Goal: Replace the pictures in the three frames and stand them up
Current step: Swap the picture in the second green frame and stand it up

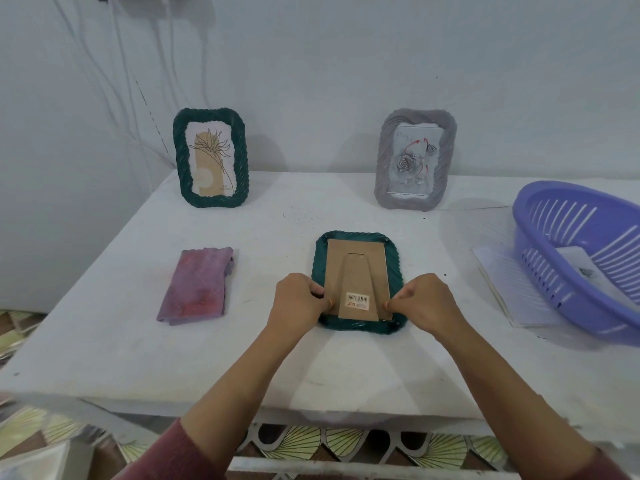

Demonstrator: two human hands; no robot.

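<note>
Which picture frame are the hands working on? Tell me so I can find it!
On the white table, look at the near middle, between the purple cloth and the purple basket. The green frame there lies face down, brown backing up. The two frames behind it stand upright.

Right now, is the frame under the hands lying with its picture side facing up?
No, the green frame lies face down on the table, its cardboard back and barcode sticker facing up.

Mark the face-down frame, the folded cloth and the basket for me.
face-down frame (356, 268), head view: on its cardboard backing.
folded cloth (195, 285), head view: on its middle.
basket (540, 271), head view: on its slotted near wall.
</note>
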